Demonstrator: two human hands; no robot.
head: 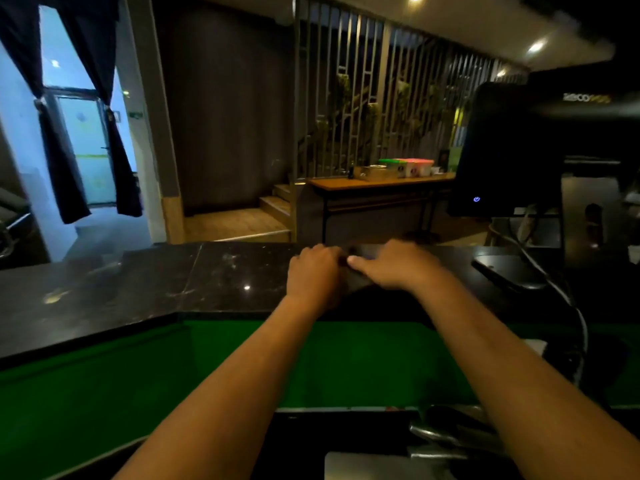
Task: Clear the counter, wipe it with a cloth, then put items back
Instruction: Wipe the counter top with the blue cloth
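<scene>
Step in hand was judged to be the wiping, or the readying of the cloth for it: both hands were set on a dark cloth [356, 277] on the black counter [207, 282]. The left hand [317, 271] was seen with fingers curled down onto the cloth's left edge, apparently gripping it. The right hand [394, 263] was laid over the cloth's right part, thumb extended toward the left hand; whether its fingers grasped the cloth or only pressed it could not be told (motion blur).

The cloth was noted near the counter's far edge, middle of the view, dark, folded or bunched, mostly hidden under the hands.

Next move was judged to call for spreading or sliding the cloth across the stone, kept clear of the tablet [509, 271] and cable [568, 299] lying well to the right.
</scene>
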